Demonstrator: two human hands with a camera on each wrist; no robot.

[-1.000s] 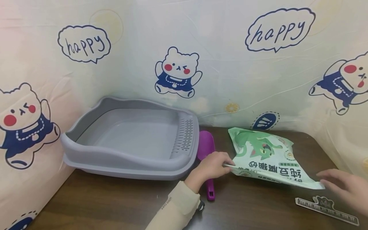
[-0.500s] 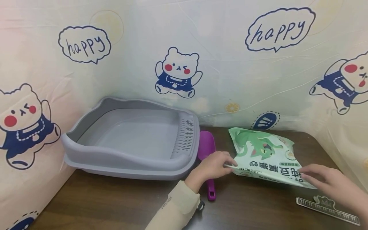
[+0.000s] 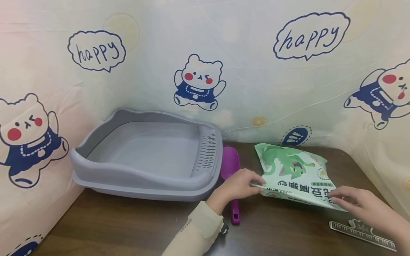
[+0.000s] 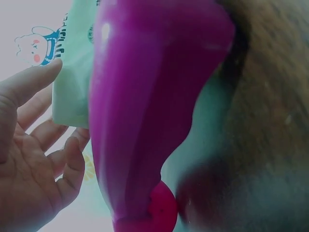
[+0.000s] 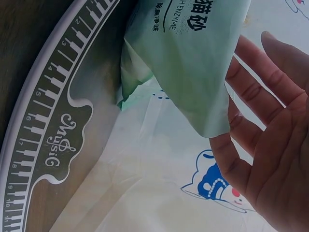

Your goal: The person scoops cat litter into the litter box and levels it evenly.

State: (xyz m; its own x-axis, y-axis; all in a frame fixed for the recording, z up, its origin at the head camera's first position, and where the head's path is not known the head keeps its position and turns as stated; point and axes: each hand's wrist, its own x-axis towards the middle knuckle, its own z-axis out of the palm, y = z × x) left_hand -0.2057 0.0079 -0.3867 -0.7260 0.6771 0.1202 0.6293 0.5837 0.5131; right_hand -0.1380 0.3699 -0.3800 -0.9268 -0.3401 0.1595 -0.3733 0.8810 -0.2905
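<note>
A green and white bag of cat litter [image 3: 293, 176] with a cat printed on it lies on the table, its near edge raised. At that edge's left corner my left hand [image 3: 241, 183] pinches the bag between thumb and fingers. My right hand [image 3: 358, 202] is at the right end of the same edge. In the right wrist view its fingers [image 5: 251, 92] reach behind the bag's edge, while the thumb stands apart from it. A purple litter scoop [image 3: 230, 165] lies partly beneath my left wrist and looms large in the left wrist view.
A grey litter box [image 3: 144, 181] with a slotted ledge takes up the left of the table [image 3: 134, 227]. Near the right front lies a ruler [image 3: 362, 234] with a piano-key pattern. Patterned cloth [image 3: 250, 81] hangs behind and at both sides.
My right hand has moved left from the bag's right corner, along its near edge. My left hand keeps its place and grip.
</note>
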